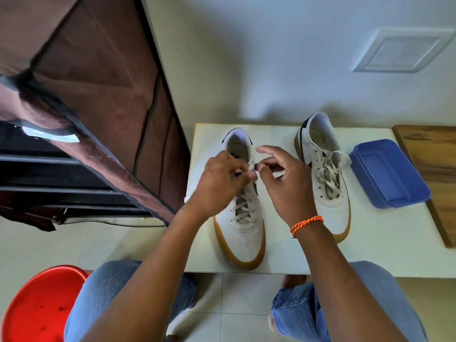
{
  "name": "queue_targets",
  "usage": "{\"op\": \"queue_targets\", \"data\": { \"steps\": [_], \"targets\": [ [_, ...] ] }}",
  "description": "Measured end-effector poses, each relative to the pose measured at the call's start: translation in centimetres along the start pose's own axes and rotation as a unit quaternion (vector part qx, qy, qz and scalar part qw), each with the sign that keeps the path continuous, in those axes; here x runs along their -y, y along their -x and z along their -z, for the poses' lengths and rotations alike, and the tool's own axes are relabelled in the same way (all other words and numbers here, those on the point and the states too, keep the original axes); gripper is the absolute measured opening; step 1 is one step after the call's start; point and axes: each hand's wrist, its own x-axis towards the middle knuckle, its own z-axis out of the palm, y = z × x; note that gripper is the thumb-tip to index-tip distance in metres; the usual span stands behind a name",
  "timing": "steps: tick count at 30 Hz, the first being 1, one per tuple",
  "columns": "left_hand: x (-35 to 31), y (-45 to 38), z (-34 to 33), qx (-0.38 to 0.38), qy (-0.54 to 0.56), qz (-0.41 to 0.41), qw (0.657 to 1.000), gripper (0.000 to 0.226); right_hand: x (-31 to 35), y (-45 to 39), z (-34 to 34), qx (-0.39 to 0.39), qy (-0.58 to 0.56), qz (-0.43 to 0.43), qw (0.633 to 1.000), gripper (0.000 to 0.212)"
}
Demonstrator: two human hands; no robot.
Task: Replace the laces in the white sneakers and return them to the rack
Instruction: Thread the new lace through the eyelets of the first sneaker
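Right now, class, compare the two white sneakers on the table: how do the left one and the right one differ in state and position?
The left sneaker has both hands, the left hand and right hand, working its lace near the top eyelets; the right sneaker is untouched. The left sneaker's lace looks neatly crossed, the right one's lies loose and tangled. The left sneaker sits nearer the person, the right one beside the blue container. Both are white with tan soles, toes toward the person.

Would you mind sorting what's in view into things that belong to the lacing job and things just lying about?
Job: left sneaker with its lace, pinched by left hand and right hand; right sneaker; shoe rack.

Lying about: blue plastic container, red stool, wooden board.
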Motion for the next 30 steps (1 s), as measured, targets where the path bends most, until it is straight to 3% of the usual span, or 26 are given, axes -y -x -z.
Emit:
{"op": "queue_targets", "data": {
  "steps": [2, 4, 6, 11, 15, 18, 22, 26, 30],
  "targets": [
    [-0.6, 0.1, 1.1, -0.009, 0.151, 0.031, 0.988, 0.012, 0.1, 0.1, -0.2, 0.008, -0.039, -0.015, 0.999, 0.033],
    [-0.9, 0.2, 2.0, -0.037, 0.255, 0.053, 0.965, 0.013, 0.3, 0.1, -0.3, 0.013, -0.09, -0.04, 0.995, 0.022],
    [-0.7, 0.3, 2.8, -0.055, 0.302, 0.066, 0.95, 0.017, 0.7, 0.4, -0.5, 0.051, -0.137, -0.061, 0.987, 0.013],
    [0.4, -0.1, 3.5, -0.061, 0.374, 0.101, 0.92, 0.025, 1.9, 0.7, -0.7, 0.148, -0.203, -0.102, 0.962, 0.029],
    [0.6, -0.2, 3.7, -0.093, 0.394, 0.129, 0.905, 0.022, 1.4, 0.1, 0.2, 0.147, -0.214, -0.106, 0.96, 0.011],
    [1.0, -0.3, 3.7, -0.103, 0.398, 0.135, 0.902, 0.021, 0.5, -0.4, 0.9, 0.121, -0.207, -0.137, 0.961, 0.026],
    [1.2, -0.3, 3.9, -0.118, 0.41, 0.139, 0.894, 0.015, -1.6, -0.6, 1.3, 0.067, -0.011, -0.123, 0.99, 0.033],
    [0.8, -0.2, 3.6, -0.058, 0.383, 0.133, 0.912, 0.019, -0.7, -0.3, 0.1, -0.025, 0.0, -0.012, 1.0, 0.029],
    [0.1, 0.1, 2.7, -0.005, 0.361, 0.121, 0.924, 0.022, 0.7, 0.4, -1.4, 0.016, -0.052, 0.025, 0.998, 0.034]
  ]
}}
